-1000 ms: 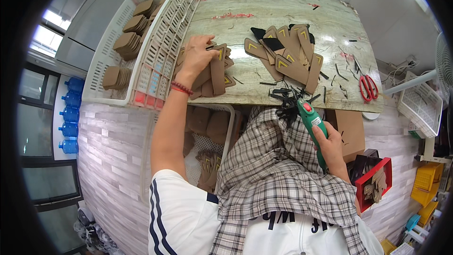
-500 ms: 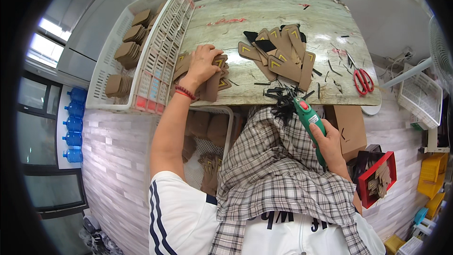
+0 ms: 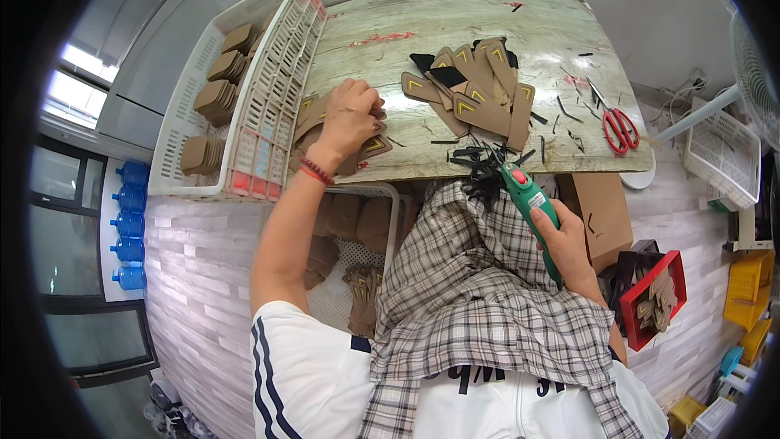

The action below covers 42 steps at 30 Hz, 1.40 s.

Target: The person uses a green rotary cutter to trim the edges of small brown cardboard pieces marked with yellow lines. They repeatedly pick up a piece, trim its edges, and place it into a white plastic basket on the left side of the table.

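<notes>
As right grip (image 3: 571, 245) encloses green tool (image 3: 526, 193) | long axis slants, pointing forward-left | left grip (image 3: 349, 120): can't tell

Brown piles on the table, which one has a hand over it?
The left pile, right beside the white basket. The left hand is over it, while the other pile, farther right, has no hand over it.

The left forearm (image 3: 286, 232) slants toward one o'clock; the left hand (image 3: 349, 120) sits palm-down at eleven, fingers (image 3: 370, 102) curled. The right hand (image 3: 566, 244), between three and four o'clock, grips, thumb (image 3: 547, 228) uppermost.
</notes>
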{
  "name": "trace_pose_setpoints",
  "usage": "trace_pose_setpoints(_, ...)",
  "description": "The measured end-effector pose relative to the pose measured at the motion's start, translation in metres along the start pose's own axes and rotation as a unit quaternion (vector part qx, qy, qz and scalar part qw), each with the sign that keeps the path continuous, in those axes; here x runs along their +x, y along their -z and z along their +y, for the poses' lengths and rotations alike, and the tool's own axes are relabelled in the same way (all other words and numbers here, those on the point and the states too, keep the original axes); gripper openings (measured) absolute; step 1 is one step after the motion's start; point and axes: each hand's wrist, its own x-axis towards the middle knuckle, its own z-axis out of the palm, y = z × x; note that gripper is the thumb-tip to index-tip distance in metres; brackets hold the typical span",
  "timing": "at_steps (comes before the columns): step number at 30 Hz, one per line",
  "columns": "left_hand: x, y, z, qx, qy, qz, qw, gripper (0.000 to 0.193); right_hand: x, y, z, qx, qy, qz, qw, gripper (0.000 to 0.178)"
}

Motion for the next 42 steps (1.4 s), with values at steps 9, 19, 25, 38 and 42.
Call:
trace_pose_setpoints(9,-0.056,0.065,0.043,-0.424,0.407,0.219,0.779,0.020,0.001,-0.004,0.001,0.012,0.016,-0.018,1.000,0.032)
trace_pose_setpoints(19,-0.075,-0.061,0.176,-0.853,0.430,0.123,0.271,0.030,-0.008,0.000,-0.006,-0.004,0.014,-0.019,1.000,0.034)
trace_pose_setpoints(25,-0.049,-0.065,0.189,-0.853,0.339,0.089,0.387,0.020,-0.015,0.002,0.000,-0.038,0.033,0.009,0.999,0.037)
trace_pose_setpoints(38,-0.039,-0.070,0.188,-0.757,0.398,0.130,0.501,0.011,-0.021,0.000,-0.003,-0.052,0.032,-0.008,0.998,0.037)
trace_pose_setpoints(42,-0.039,-0.072,0.189,-0.738,0.400,0.130,0.528,0.010,-0.019,0.000,-0.003,-0.051,0.013,-0.016,0.998,0.037)
